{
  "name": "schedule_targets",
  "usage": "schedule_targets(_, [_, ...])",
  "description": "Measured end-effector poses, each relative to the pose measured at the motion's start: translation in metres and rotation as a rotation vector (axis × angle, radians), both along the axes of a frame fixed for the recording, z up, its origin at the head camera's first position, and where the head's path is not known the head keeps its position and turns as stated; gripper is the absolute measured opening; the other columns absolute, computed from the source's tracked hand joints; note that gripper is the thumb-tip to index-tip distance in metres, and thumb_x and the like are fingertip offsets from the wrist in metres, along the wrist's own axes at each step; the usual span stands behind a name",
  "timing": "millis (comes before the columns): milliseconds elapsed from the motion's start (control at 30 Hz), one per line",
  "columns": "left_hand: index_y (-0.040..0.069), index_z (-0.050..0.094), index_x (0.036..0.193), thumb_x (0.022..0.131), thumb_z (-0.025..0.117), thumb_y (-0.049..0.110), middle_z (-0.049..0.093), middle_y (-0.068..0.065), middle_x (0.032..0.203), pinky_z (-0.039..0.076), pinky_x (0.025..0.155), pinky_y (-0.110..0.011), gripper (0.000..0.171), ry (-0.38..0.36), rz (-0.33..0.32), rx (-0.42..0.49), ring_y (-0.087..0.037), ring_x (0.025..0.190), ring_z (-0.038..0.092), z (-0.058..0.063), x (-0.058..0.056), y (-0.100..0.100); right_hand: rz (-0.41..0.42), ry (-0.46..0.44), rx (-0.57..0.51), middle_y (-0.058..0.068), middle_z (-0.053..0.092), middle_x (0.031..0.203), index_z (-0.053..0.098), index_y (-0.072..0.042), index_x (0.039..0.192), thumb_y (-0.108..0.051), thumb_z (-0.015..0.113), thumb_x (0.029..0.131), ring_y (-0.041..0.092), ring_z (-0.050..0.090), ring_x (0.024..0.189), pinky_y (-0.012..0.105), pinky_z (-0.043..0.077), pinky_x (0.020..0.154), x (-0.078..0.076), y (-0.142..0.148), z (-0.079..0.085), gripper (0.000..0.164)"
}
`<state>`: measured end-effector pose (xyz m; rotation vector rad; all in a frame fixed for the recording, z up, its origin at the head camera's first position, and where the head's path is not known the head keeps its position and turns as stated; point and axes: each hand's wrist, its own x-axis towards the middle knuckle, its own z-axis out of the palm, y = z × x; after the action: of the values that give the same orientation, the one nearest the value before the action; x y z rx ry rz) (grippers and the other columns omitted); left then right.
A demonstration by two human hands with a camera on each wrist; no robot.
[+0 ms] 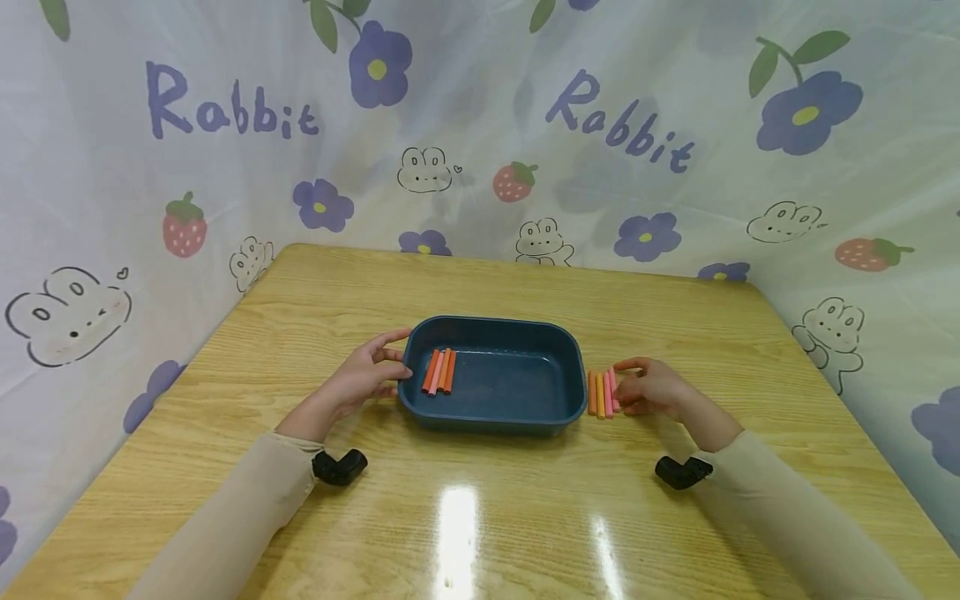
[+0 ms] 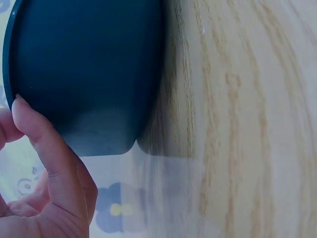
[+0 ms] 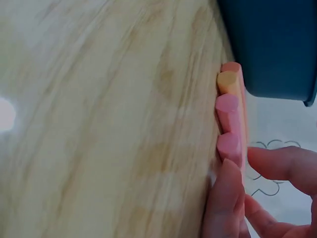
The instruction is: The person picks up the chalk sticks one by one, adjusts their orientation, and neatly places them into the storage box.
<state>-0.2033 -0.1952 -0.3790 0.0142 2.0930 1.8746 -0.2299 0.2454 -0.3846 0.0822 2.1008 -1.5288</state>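
At the left end of a dark blue rectangular bin (image 1: 495, 427), my left hand (image 1: 363, 375) grips the rim, thumb at the outer wall and fingers about the edge. Several chalk sticks (image 1: 438, 372), orange and pink, lie side by side inside the bin near that end. Just outside the right wall, a row of orange, yellow-orange and pink chalk sticks (image 1: 600, 395) lies on the table. My right hand (image 1: 654, 387) is at the right side of this row. In the right wrist view its thumb and fingertips (image 3: 228, 181) pinch the outermost pink chalk stick (image 3: 230, 147).
The bin stands on a glossy wood-grain table (image 1: 487, 517) that reflects light near its front. A white curtain (image 1: 480, 108) printed with rabbits, flowers and strawberries surrounds the back and sides. Each sleeve carries a black wrist device (image 1: 339, 467).
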Motion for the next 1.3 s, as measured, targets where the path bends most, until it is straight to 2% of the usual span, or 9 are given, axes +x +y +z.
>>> schedule_targets(233, [0.018,0.03,0.146,0.088,0.057,0.0,0.043,-0.013,0.109,0.051,0.06,-0.026,0.067,-0.011,0.014,0.005,-0.015,0.075,0.055,0.001,0.0,0.002,0.053,0.048,0.083,0.012,0.047,0.093,0.027,0.008,0.14,0.005,0.062,0.082,0.014,0.058,0.07,0.029,0.054,0.063,-0.002,-0.004,-0.001,0.068])
schedule_targets(433, [0.017,0.029,0.146,0.088,0.057,0.0,0.043,-0.012,0.109,0.05,0.06,-0.026,0.067,-0.009,0.0,0.02,-0.015,0.074,0.054,0.003,0.002,0.002,0.041,0.04,0.047,0.012,0.048,0.091,0.029,0.007,0.136,0.009,0.063,0.078,0.017,0.059,0.069,0.03,0.054,0.063,-0.001,-0.004,-0.001,0.068])
schedule_targets(700, [0.018,0.031,0.146,0.088,0.056,-0.001,0.043,-0.012,0.108,0.05,0.058,-0.026,0.066,-0.017,0.009,0.019,-0.015,0.074,0.055,0.003,0.002,0.002,0.011,0.091,0.016,0.016,0.05,0.104,0.027,0.005,0.137,0.011,0.064,0.076,0.019,0.06,0.077,0.032,0.054,0.066,0.001,-0.002,-0.005,0.072])
schedule_targets(967, [0.016,0.03,0.146,0.09,0.056,0.0,0.042,-0.014,0.11,0.051,0.06,-0.027,0.064,-0.006,-0.001,0.016,-0.015,0.076,0.056,0.002,0.001,0.001,-0.046,0.067,-0.155,0.01,0.055,0.1,0.02,0.002,0.142,0.006,0.056,0.087,0.018,0.062,0.079,0.035,0.053,0.073,0.005,0.003,-0.006,0.066])
schedule_targets(1200, [0.015,0.028,0.147,0.089,0.056,0.0,0.042,-0.015,0.111,0.051,0.06,-0.027,0.066,0.0,-0.005,0.009,-0.015,0.076,0.055,0.003,0.002,0.0,-0.129,-0.031,-0.453,0.011,0.062,0.099,0.008,0.0,0.144,0.008,0.05,0.09,0.018,0.064,0.084,0.033,0.052,0.078,0.009,0.001,0.001,0.069])
schedule_targets(1300, [0.016,0.029,0.147,0.088,0.055,0.0,0.042,-0.015,0.11,0.051,0.06,-0.027,0.066,0.003,-0.006,0.009,-0.016,0.077,0.054,0.003,0.001,0.0,-0.168,-0.082,-0.543,0.011,0.063,0.098,0.005,-0.003,0.145,0.008,0.047,0.091,0.019,0.065,0.084,0.032,0.052,0.079,0.01,-0.001,0.007,0.068])
